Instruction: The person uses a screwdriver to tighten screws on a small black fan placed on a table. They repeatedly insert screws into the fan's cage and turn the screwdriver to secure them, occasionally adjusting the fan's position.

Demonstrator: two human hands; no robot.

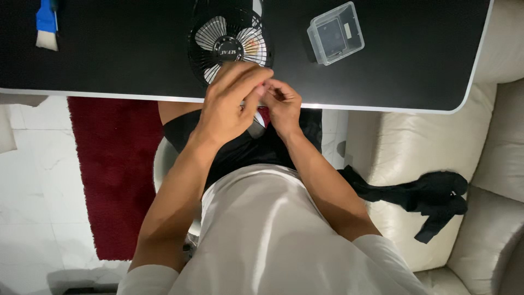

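Head view, looking straight down. Left hand (232, 101) and right hand (283, 106) meet just at the near edge of the bench (109, 71), fingertips pressed together over something small. The item itself is mostly hidden; only a pale sliver shows between the fingers, so what it is cannot be told. Both hands are pinched narrow, fingers curled inward, left hand arched over the right.

Judgement: fine fingertip work on a small part is in hand, and the next move calls for a steady pinch and a clear sight of the part.

Forearms angle in from both sides, elbows out, wrists low over the lap.

Just beyond the fingers lies a small black fan (229, 46), grille facing up. Further right, a clear plastic box (335, 34). Far left corner, a blue-handled brush (47, 24). Off the bench: red rug (112, 175) on the floor, dark cloth (426, 199) on a cream sofa (486, 142).
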